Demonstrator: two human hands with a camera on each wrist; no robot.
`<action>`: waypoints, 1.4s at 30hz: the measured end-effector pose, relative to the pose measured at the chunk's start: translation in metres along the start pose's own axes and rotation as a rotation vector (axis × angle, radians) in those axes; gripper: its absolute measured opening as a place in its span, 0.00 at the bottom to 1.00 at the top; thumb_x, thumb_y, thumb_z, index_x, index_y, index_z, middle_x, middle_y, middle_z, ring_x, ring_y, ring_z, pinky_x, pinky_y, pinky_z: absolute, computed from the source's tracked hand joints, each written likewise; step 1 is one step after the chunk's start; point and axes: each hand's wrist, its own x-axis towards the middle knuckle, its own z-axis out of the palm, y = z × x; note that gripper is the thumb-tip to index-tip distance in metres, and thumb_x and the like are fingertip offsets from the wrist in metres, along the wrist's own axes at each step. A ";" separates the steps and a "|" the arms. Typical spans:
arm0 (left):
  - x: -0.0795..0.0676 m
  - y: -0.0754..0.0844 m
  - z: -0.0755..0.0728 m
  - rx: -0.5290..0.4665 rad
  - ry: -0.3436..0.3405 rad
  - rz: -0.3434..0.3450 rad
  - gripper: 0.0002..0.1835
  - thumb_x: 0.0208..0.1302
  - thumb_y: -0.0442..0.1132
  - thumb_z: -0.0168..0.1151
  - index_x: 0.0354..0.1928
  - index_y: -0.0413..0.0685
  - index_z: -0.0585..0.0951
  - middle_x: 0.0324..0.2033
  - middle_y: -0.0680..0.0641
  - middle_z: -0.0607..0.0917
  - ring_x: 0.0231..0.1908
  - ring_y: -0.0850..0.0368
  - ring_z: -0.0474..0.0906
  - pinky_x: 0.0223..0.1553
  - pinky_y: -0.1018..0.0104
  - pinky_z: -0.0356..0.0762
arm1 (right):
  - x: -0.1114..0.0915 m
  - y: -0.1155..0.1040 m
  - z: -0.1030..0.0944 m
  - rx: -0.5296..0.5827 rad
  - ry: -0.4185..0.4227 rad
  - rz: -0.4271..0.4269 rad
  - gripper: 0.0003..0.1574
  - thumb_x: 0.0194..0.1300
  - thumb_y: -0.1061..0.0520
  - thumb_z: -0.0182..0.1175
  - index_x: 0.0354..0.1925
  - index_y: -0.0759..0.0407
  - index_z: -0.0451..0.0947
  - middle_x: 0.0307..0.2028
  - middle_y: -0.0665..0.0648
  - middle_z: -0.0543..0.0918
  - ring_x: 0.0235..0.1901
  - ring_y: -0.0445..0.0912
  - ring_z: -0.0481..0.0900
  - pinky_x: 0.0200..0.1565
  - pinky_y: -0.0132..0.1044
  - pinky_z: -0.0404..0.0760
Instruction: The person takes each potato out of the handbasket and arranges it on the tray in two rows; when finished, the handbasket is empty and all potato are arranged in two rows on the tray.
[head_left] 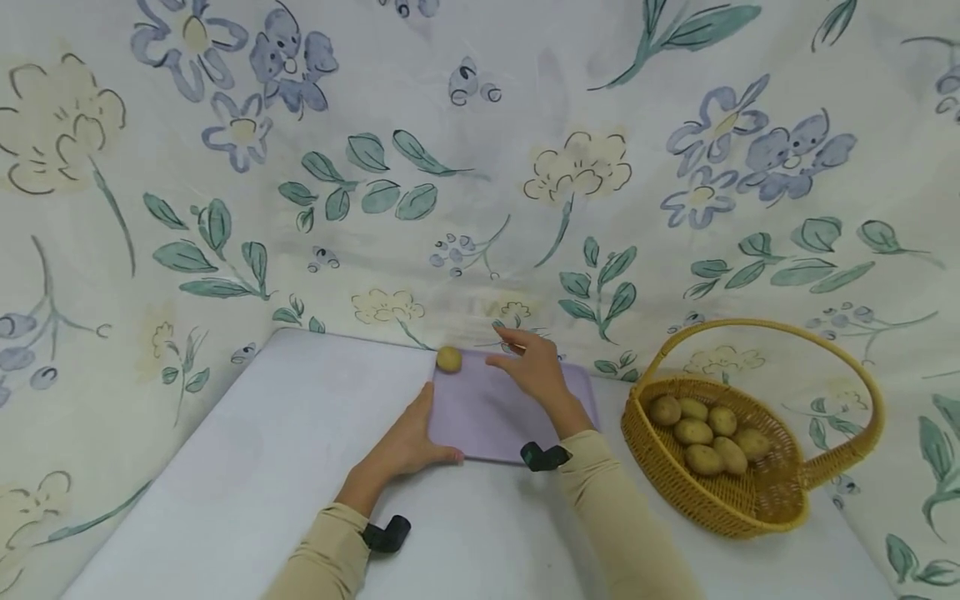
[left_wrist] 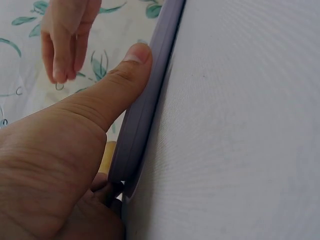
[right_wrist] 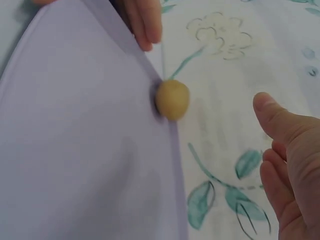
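Observation:
A pale purple tray (head_left: 480,417) lies on the white table with a single potato (head_left: 448,359) at its far left corner. My left hand (head_left: 408,437) grips the tray's near left corner, thumb along the near edge and fingers along the left side. In the left wrist view the thumb (left_wrist: 120,80) presses against the tray's rim (left_wrist: 145,100). Over the tray's far right part hovers my right hand (head_left: 536,367), fingers loosely bent and holding nothing. The right wrist view shows the potato (right_wrist: 172,100) by the rim, apart from the right hand (right_wrist: 295,160).
To the right stands a yellow wicker basket (head_left: 652,442) with a tall handle, several potatoes (head_left: 705,458) inside. A flower-patterned cloth (head_left: 487,250) hangs behind the table (head_left: 300,442). Black wrist cameras sit on both sleeves.

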 end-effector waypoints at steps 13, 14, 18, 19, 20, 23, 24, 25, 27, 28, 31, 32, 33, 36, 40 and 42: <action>0.001 0.000 0.002 0.005 -0.012 0.002 0.77 0.44 0.59 0.82 0.79 0.30 0.39 0.80 0.31 0.43 0.80 0.36 0.41 0.81 0.44 0.45 | -0.032 0.011 -0.071 -0.002 0.041 0.031 0.36 0.58 0.53 0.77 0.64 0.58 0.80 0.64 0.59 0.82 0.63 0.59 0.81 0.58 0.50 0.85; 0.001 0.000 0.002 0.008 -0.016 0.002 0.77 0.44 0.60 0.82 0.79 0.30 0.39 0.80 0.31 0.43 0.80 0.36 0.41 0.81 0.44 0.45 | -0.035 0.012 -0.077 -0.006 0.042 0.035 0.36 0.58 0.53 0.77 0.64 0.57 0.80 0.64 0.59 0.82 0.63 0.59 0.81 0.58 0.50 0.85; 0.003 -0.001 0.004 0.022 -0.018 -0.003 0.77 0.44 0.60 0.81 0.79 0.30 0.39 0.80 0.30 0.43 0.80 0.36 0.41 0.81 0.44 0.45 | -0.048 0.014 -0.100 -0.033 0.037 0.025 0.36 0.57 0.53 0.77 0.63 0.58 0.81 0.62 0.61 0.83 0.63 0.59 0.81 0.56 0.50 0.86; 0.003 -0.001 0.004 0.026 -0.017 -0.004 0.76 0.44 0.60 0.81 0.79 0.30 0.39 0.80 0.30 0.43 0.80 0.36 0.41 0.81 0.44 0.45 | -0.051 0.014 -0.106 -0.043 0.032 0.027 0.36 0.57 0.53 0.77 0.63 0.59 0.80 0.62 0.61 0.83 0.63 0.59 0.81 0.56 0.49 0.86; 0.003 -0.001 0.004 0.025 -0.017 -0.004 0.76 0.45 0.60 0.82 0.79 0.30 0.39 0.80 0.30 0.43 0.80 0.36 0.41 0.81 0.43 0.45 | -0.055 0.014 -0.112 -0.050 0.025 0.030 0.36 0.57 0.53 0.77 0.63 0.58 0.81 0.62 0.60 0.83 0.63 0.58 0.81 0.55 0.49 0.86; 0.003 0.001 0.003 0.017 -0.016 0.000 0.76 0.45 0.59 0.82 0.79 0.30 0.38 0.80 0.30 0.42 0.80 0.35 0.41 0.81 0.43 0.45 | -0.067 0.019 -0.130 -0.091 0.011 0.049 0.34 0.58 0.52 0.77 0.62 0.56 0.82 0.61 0.59 0.85 0.62 0.57 0.82 0.55 0.48 0.87; 0.003 0.001 0.003 0.017 -0.018 0.000 0.76 0.45 0.59 0.82 0.79 0.30 0.38 0.80 0.30 0.42 0.80 0.36 0.41 0.81 0.43 0.45 | -0.071 0.020 -0.136 -0.100 0.003 0.054 0.33 0.58 0.52 0.76 0.61 0.55 0.83 0.60 0.60 0.85 0.62 0.57 0.82 0.55 0.48 0.87; 0.003 0.001 0.003 0.016 -0.019 0.000 0.76 0.45 0.59 0.82 0.79 0.30 0.38 0.80 0.30 0.42 0.80 0.36 0.41 0.81 0.43 0.45 | -0.075 0.022 -0.143 -0.123 -0.005 0.066 0.32 0.59 0.51 0.76 0.61 0.54 0.83 0.60 0.60 0.85 0.61 0.57 0.82 0.54 0.47 0.88; 0.004 0.000 0.003 0.015 -0.020 -0.003 0.76 0.46 0.59 0.82 0.79 0.30 0.38 0.80 0.31 0.42 0.80 0.36 0.40 0.81 0.43 0.45 | -0.082 0.025 -0.157 -0.155 -0.021 0.092 0.30 0.60 0.50 0.75 0.61 0.51 0.83 0.58 0.60 0.86 0.58 0.56 0.85 0.49 0.42 0.89; 0.004 0.000 0.003 0.018 -0.021 -0.005 0.76 0.46 0.59 0.81 0.79 0.30 0.38 0.80 0.31 0.42 0.80 0.36 0.40 0.81 0.43 0.45 | -0.086 0.026 -0.163 -0.172 -0.028 0.103 0.30 0.60 0.49 0.75 0.61 0.50 0.84 0.56 0.60 0.87 0.55 0.54 0.86 0.46 0.39 0.89; 0.004 0.000 0.003 0.018 -0.026 -0.013 0.76 0.46 0.59 0.81 0.79 0.31 0.38 0.80 0.32 0.42 0.81 0.37 0.40 0.81 0.44 0.45 | -0.097 0.030 -0.184 -0.198 -0.049 0.144 0.29 0.62 0.48 0.74 0.61 0.48 0.83 0.54 0.60 0.88 0.48 0.45 0.87 0.41 0.29 0.84; 0.004 0.000 0.004 0.018 -0.027 -0.014 0.76 0.46 0.59 0.81 0.79 0.31 0.37 0.80 0.32 0.42 0.81 0.36 0.40 0.81 0.44 0.45 | -0.101 0.032 -0.190 -0.194 -0.053 0.151 0.29 0.62 0.48 0.74 0.61 0.49 0.83 0.53 0.59 0.88 0.48 0.42 0.87 0.42 0.27 0.84; 0.004 0.000 0.004 0.018 -0.028 -0.015 0.76 0.46 0.60 0.81 0.80 0.32 0.37 0.80 0.32 0.42 0.81 0.36 0.40 0.81 0.44 0.45 | -0.105 0.034 -0.196 -0.190 -0.057 0.158 0.30 0.62 0.48 0.73 0.61 0.50 0.83 0.54 0.59 0.88 0.48 0.39 0.87 0.44 0.25 0.83; 0.004 0.001 0.004 0.014 -0.028 -0.014 0.76 0.46 0.60 0.81 0.80 0.31 0.37 0.80 0.32 0.42 0.81 0.36 0.40 0.81 0.43 0.44 | -0.115 0.042 -0.212 -0.181 -0.067 0.187 0.33 0.60 0.43 0.74 0.62 0.50 0.82 0.59 0.56 0.86 0.55 0.40 0.85 0.50 0.22 0.81; 0.003 0.001 0.003 0.015 -0.030 -0.014 0.76 0.46 0.61 0.81 0.80 0.32 0.37 0.80 0.32 0.41 0.80 0.36 0.39 0.81 0.43 0.44 | -0.126 0.052 -0.234 -0.265 -0.098 0.218 0.37 0.61 0.37 0.71 0.63 0.52 0.82 0.63 0.57 0.82 0.62 0.55 0.80 0.57 0.33 0.82; 0.003 0.000 0.003 0.019 -0.029 -0.015 0.76 0.46 0.61 0.80 0.80 0.32 0.37 0.80 0.32 0.41 0.80 0.36 0.40 0.81 0.43 0.44 | -0.128 0.058 -0.244 -0.308 -0.120 0.227 0.37 0.62 0.37 0.70 0.63 0.54 0.82 0.63 0.61 0.82 0.62 0.60 0.80 0.57 0.43 0.84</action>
